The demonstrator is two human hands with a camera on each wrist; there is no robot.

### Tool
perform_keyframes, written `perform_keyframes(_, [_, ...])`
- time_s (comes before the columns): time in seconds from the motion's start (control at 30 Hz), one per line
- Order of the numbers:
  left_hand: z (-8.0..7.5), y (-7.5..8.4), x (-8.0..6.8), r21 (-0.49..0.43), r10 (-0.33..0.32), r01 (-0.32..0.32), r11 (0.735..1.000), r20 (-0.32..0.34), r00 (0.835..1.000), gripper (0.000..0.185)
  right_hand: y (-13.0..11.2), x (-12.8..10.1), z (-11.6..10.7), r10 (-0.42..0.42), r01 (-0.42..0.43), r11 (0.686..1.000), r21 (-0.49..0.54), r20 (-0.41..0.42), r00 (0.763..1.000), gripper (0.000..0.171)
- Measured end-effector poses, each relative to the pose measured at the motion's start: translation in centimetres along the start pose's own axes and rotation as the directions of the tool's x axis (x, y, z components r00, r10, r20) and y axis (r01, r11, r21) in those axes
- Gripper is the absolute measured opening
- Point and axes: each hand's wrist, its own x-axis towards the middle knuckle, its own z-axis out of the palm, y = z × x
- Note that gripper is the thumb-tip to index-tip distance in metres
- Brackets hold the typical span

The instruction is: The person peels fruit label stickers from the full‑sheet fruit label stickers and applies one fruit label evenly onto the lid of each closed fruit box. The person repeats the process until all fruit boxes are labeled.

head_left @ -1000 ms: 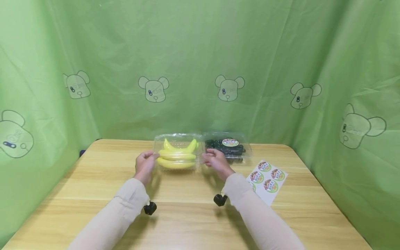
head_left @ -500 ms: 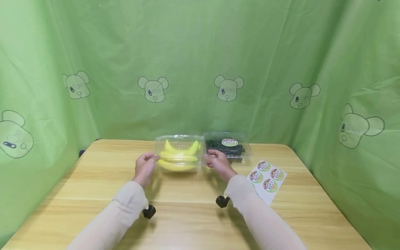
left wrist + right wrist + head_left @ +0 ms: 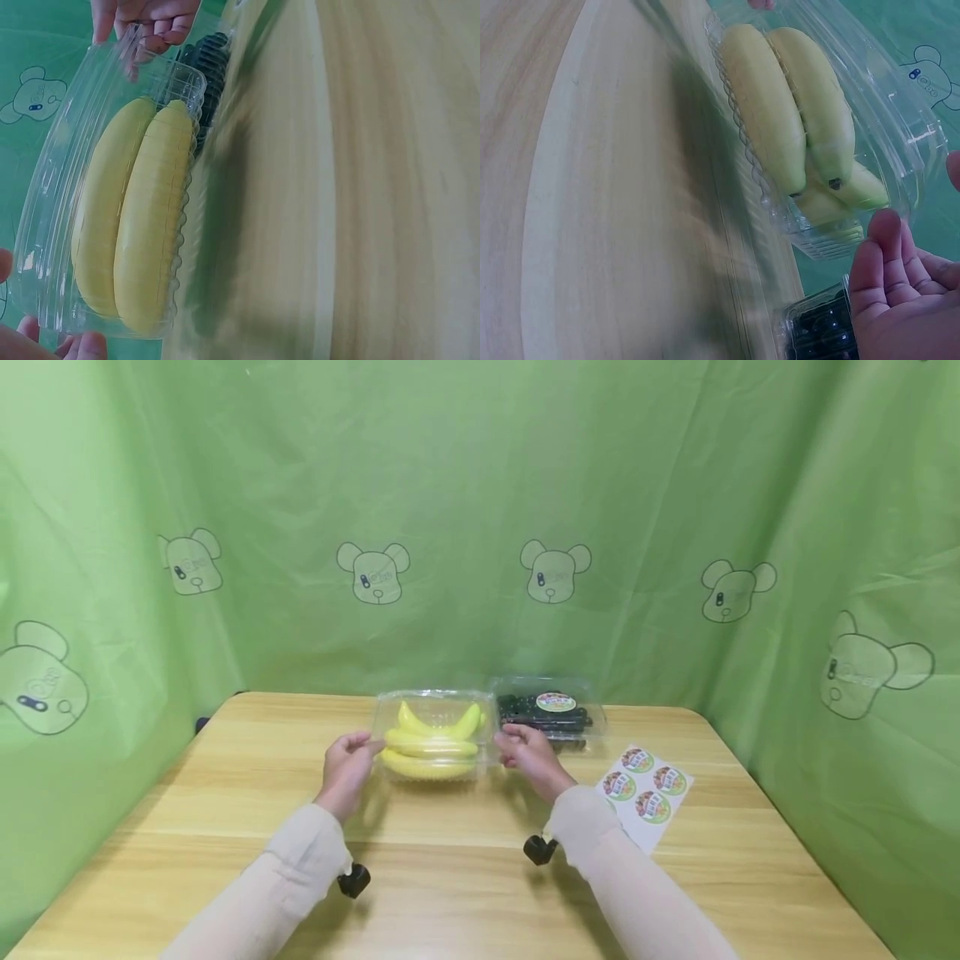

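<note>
A clear plastic clamshell box [image 3: 435, 697] with several yellow bananas [image 3: 431, 747] inside is held between both hands. My left hand [image 3: 348, 772] pinches its left end. At the right end, my right hand [image 3: 528, 756] grips the rim, fingers curled below it, as the right wrist view shows. Two bananas [image 3: 150, 217] lie side by side at the near side in the left wrist view, and the box's shadow falls apart from it on the table. Its lid is down over the fruit; I cannot tell whether it is latched.
Behind my right hand stands a second clear box [image 3: 588, 693] of dark items with a round label [image 3: 556, 702]. A sheet of round stickers [image 3: 643, 793] lies right on the wooden table [image 3: 442, 877]. Green curtains [image 3: 465, 485] surround the table.
Both hands have drawn the banana box slightly towards me and a little to the right. The second box and the sticker sheet stay put.
</note>
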Motion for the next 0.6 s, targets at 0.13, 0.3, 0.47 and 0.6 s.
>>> perform_keyframes(0.13, [-0.3,-0.1,-0.4,0.010,-0.010,0.010,1.000,0.011,1.000,0.050,0.0,-0.3,-0.1,0.000,0.000,1.000,0.004,0.016,1.000,0.052])
perform_keyframes(0.3, [-0.5,-0.3,-0.9,0.019,-0.010,0.009,1.000,0.023,1.000,0.051,-0.1,-0.5,-0.2,0.002,-0.003,1.000,0.023,0.032,0.999,0.050])
perform_keyframes(0.47, [-0.5,-0.4,-1.4,0.025,-0.001,0.001,1.000,0.032,0.999,0.051,-0.2,-0.7,-0.4,-0.009,0.009,1.000,0.001,0.032,0.999,0.045])
perform_keyframes(0.6, [-0.4,-0.4,-1.8,0.010,0.012,-0.012,1.000,0.038,0.999,0.051,-0.3,-1.0,-0.5,-0.018,0.018,1.000,-0.016,0.027,0.999,0.042])
